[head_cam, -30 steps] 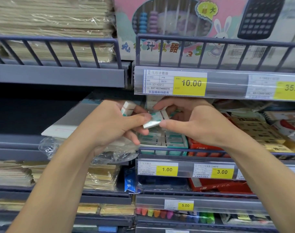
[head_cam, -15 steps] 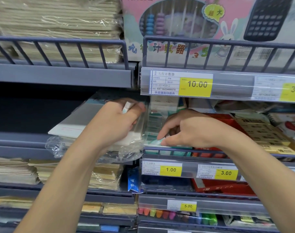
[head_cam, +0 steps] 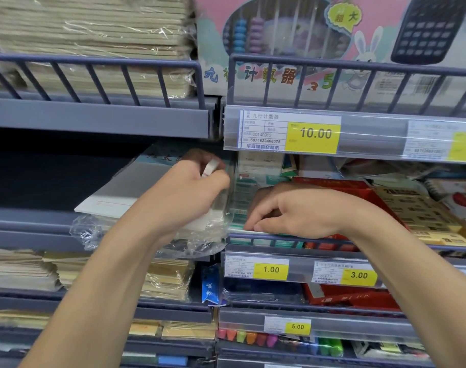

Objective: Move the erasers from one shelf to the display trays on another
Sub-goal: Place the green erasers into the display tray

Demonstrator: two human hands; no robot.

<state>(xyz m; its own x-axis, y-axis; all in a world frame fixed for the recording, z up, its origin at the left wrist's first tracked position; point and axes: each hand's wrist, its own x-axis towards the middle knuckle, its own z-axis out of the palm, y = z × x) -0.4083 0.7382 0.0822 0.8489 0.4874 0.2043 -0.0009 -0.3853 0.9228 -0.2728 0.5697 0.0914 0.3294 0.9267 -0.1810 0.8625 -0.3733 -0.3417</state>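
Up front, grey shelves (head_cam: 99,118) carry paper stacks (head_cam: 88,35) and an abacus box (head_cam: 292,49). Right hand (head_cam: 300,212) reaches into the tray (head_cam: 253,236) above the 1.00 tag (head_cam: 271,269), its curled fingers (head_cam: 255,224) pinching a teal eraser (head_cam: 239,229) there. Left hand (head_cam: 184,192) grips a white eraser (head_cam: 210,167) beside the tray.

Grey-blue shelf rails (head_cam: 99,118) carry yellow price tags (head_cam: 313,136); teal-and-white erasers (head_cam: 246,197) sit beside red boxes (head_cam: 359,189); above stands a pink abacus box (head_cam: 279,35) with blue and purple beads
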